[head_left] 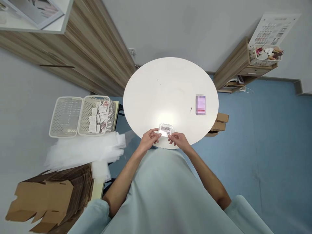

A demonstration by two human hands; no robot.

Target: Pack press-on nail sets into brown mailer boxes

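Both hands hold a small clear pack [165,129] with a row of oval pieces inside that look like press-on nails. It is over the near edge of the round white table [170,87]. My left hand [149,140] pinches its left side between thumb and fingers. At its lower right corner, my right hand [179,140] grips it with thumb and fingertips. To the right on the tabletop lies a pink and purple rectangular item [201,105], blurred by pixelation.
Left of the table, an open white basket [112,115] holds several small packs. Below it are white translucent bags [85,151] and stacked flat cardboard boxes [46,201]. Brown cartons [220,122] sit at the table's right. A wooden cabinet [240,65] stands by the wall.
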